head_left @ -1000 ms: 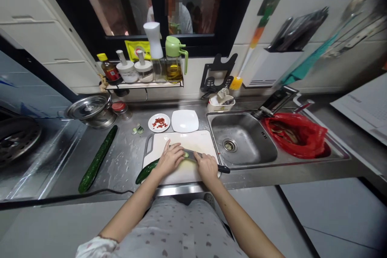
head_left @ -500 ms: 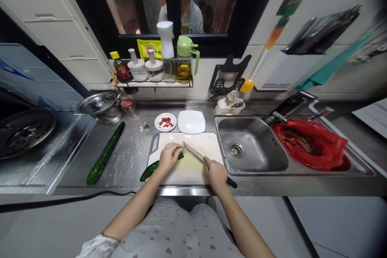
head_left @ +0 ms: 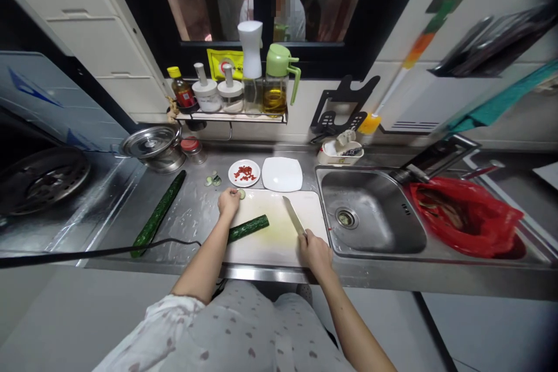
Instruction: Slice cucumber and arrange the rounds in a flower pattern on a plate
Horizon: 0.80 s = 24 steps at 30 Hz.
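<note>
Steel knife (head_left: 293, 216) was clamped in the closed grip of the right hand (head_left: 314, 253) over the white cutting board (head_left: 270, 247), the cut cucumber (head_left: 247, 228) lay beside it, and the left hand (head_left: 229, 202), grip unclear, sat by a slice (head_left: 241, 193) at the far corner.

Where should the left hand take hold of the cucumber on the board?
Probably the cucumber at its middle, from above, fingers across it: it lies flat and slanted, cut end toward the knife, so grip left of that end.

Dark window (head_left: 209, 0), steel counter (head_left: 192, 218) w/ sink (head_left: 375, 209), white cabinets (head_left: 87, 35) L.
</note>
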Available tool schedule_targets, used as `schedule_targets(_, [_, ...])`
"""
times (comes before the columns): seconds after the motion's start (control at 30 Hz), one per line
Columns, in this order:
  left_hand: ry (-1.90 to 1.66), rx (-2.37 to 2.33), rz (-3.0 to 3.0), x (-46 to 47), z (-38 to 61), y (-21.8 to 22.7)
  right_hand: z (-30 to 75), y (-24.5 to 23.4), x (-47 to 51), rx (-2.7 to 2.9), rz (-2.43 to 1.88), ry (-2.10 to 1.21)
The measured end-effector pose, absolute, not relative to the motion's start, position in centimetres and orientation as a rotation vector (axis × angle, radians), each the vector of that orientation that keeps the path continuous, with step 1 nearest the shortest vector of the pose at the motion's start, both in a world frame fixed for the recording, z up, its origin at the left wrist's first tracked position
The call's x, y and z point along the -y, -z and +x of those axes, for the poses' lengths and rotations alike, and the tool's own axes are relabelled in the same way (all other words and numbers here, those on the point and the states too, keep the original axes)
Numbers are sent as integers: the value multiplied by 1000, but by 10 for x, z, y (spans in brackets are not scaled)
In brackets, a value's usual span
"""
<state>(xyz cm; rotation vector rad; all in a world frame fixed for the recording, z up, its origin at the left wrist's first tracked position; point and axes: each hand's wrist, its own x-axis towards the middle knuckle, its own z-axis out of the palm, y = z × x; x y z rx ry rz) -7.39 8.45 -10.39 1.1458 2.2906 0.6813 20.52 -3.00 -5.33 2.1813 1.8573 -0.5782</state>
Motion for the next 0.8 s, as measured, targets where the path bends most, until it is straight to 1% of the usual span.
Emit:
schedule_targets(0.23, [-565,-2345,1231,-91,-76,112,205,54,29,-1852,2181,580])
schedule_targets(0.57, [-463,-2384,1401,-88,-74,107,204,55,27,-1872,2140,560])
schedule_targets(0.7, [-589,-2385,1389,-81,-69,101,203,54,24,-1874,2134,573])
schedule_targets(0.8, [-760,-2237,1524,-65,-59,99,203,55,23,-1879,2131,587])
